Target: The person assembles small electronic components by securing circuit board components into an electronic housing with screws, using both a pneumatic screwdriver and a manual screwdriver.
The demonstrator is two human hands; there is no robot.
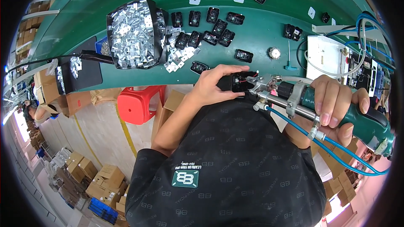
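Note:
My left hand grips a small open black plastic housing near the table's front edge, thumb and fingers on opposite sides of it. Wires and small parts show inside. My right hand is wrapped round a green power screwdriver, which lies almost level. A metal cylinder with blue air hoses runs alongside the tool. The screwdriver's metal nose meets the right side of the housing; whether the bit touches a screw is too small to tell.
Several similar black housings lie across the green table. At left, a black-lined bin overflows with metal plates. A blue-handled hex key and a round dish of screws lie at right, beside a white machine. A red stool stands below.

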